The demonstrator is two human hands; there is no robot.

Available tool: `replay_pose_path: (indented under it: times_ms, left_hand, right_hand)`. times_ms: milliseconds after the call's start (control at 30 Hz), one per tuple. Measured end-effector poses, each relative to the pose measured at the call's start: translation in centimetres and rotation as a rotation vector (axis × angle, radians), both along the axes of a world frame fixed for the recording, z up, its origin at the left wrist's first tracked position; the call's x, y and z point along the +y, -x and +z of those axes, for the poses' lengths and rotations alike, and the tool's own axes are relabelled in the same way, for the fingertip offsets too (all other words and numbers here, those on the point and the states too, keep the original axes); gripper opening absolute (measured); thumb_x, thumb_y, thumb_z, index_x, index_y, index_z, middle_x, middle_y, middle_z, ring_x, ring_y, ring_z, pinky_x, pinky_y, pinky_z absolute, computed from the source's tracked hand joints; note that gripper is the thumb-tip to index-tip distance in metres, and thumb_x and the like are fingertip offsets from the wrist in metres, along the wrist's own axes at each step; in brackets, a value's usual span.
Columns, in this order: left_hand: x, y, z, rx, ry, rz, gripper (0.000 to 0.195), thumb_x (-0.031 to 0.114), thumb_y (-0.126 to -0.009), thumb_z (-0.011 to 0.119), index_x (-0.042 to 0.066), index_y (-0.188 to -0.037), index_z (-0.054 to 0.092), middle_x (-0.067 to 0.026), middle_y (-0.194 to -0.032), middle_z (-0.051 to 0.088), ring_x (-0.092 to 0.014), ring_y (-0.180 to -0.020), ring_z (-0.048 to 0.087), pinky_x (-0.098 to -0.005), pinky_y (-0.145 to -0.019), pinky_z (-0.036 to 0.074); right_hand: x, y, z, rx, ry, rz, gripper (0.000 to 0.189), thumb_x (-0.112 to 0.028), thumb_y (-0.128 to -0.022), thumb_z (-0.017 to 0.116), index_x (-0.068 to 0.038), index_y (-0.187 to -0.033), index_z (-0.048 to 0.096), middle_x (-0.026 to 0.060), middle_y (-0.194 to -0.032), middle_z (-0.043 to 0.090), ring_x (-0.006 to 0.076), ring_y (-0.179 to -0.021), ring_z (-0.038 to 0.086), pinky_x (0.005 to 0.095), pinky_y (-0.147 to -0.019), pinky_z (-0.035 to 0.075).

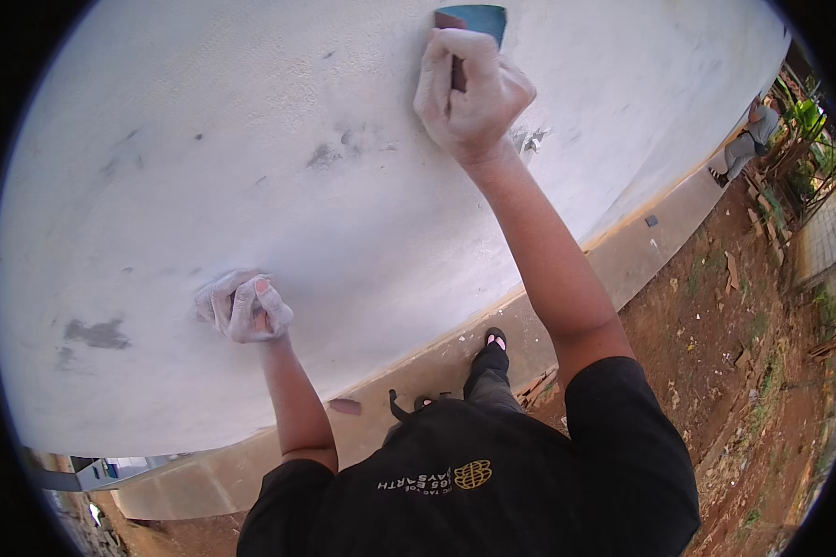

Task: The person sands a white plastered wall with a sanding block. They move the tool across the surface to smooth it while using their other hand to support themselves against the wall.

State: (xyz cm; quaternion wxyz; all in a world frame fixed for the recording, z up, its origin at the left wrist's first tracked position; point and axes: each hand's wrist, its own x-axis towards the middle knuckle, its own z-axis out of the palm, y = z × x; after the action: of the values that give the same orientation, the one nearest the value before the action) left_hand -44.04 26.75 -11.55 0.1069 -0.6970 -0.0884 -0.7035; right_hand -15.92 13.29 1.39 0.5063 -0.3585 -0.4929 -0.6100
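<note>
A white plastered wall [362, 230] with grey patches fills most of the head view. My right hand [470, 94], coated in white dust, grips a bent sheet of sandpaper [484, 21] high up at the wall. One side of the sheet is teal and the other brown; part of it shows between the curled fingers. Lower and to the left, my left hand [244, 306] is closed with its fingers curled, close against the wall. White dust covers it too, and I see nothing held in it, though its far side is hidden.
A concrete ledge [418, 355] runs along the wall's foot, under my feet. On it lie a reddish-brown piece [345, 406] and a small dark block [651, 221]. Another person [749, 139] is at the far right. Bare soil [703, 334] with debris borders the ledge.
</note>
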Motion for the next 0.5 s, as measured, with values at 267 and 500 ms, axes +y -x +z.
replay_pose_path:
  times_ms: [267, 500]
  left_hand:
    - [0.2, 0.0, -0.5, 0.076, -0.011, -0.003, 0.028, 0.017, -0.086, 0.062, 0.014, -0.058, 0.063, 0.0022, -0.070, 0.063, -0.018, -0.076, 0.053, -0.0337, -0.074, 0.036]
    - [0.1, -0.3, -0.9, 0.081, -0.038, -0.021, 0.027, 0.019, -0.086, 0.062, 0.015, -0.059, 0.064, 0.0023, -0.069, 0.064, -0.018, -0.074, 0.053, -0.0338, -0.075, 0.037]
  right_hand:
    - [3.6, 8.9, -1.0, -0.121, 0.110, -0.166, 0.019, -0.005, -0.081, 0.066, -0.021, -0.073, 0.060, -0.0086, -0.050, 0.040, 0.0068, -0.044, 0.041, 0.0254, -0.045, 0.030]
    - [-0.4, -2.1, 0.9, 0.254, -0.184, -0.092, 0.015, -0.009, -0.088, 0.065, -0.015, -0.074, 0.064, -0.0047, -0.050, 0.046, 0.0056, -0.038, 0.041, 0.0230, -0.040, 0.034]
